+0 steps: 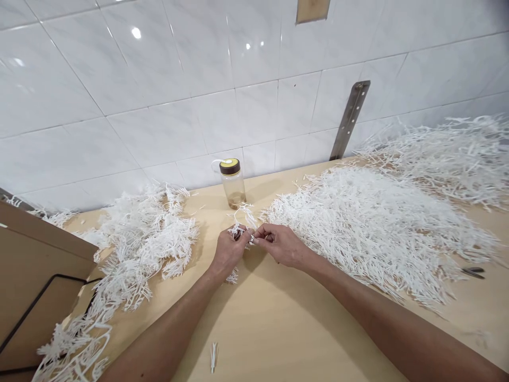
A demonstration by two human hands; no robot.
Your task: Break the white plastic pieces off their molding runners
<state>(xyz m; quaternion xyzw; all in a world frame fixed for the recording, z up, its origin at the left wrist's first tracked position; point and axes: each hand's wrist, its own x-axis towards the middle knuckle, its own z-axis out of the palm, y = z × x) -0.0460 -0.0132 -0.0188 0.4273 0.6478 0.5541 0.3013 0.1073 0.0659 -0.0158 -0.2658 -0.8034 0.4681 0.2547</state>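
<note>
My left hand [227, 249] is closed round a small bunch of white branching strands [247, 213], whose tips stick out above the fingers. Close against it, my right hand [280, 245] pinches a small end of white strand at the bunch; the fingers hide most of that spot. Below my left wrist, a few white tips [233, 276] show by the table. To the right spreads a broad heap of loose white strands [382, 228]. On the left lies a tangled pile of joined white branching pieces [139, 239]. One short white sprig [213, 356] rests near the front edge of view.
A clear bottle with a dark and yellow lid [234, 185] stands behind my hands. A cardboard box [35, 254] and a black metal frame [37, 305] occupy the left. A dark-tipped tool [474, 272] lies at the right. A metal bracket [350, 121] leans against the tiled wall [170, 132].
</note>
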